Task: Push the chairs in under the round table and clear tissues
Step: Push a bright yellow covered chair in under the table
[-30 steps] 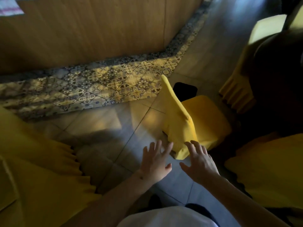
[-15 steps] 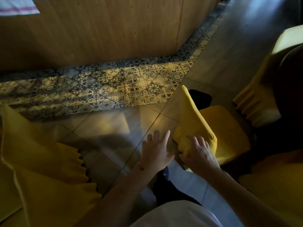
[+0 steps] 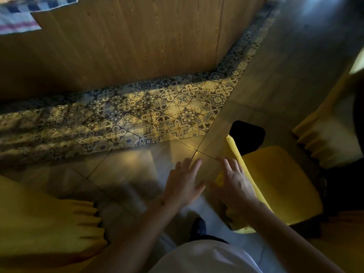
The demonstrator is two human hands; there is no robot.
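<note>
Hands: my right hand (image 3: 234,186) lies spread, fingers straight, on the top edge of the yellow-covered chair (image 3: 275,182) backrest, ready to push. My left hand (image 3: 183,186) hovers open just beside it. Tissues unseen; 2 further yellow covers nearby.

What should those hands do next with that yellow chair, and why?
Probably press the right hand on the yellow-covered chair backrest and push rightward. Both it and the left hand are open, gripping nothing, and the seat is fully exposed.
</note>
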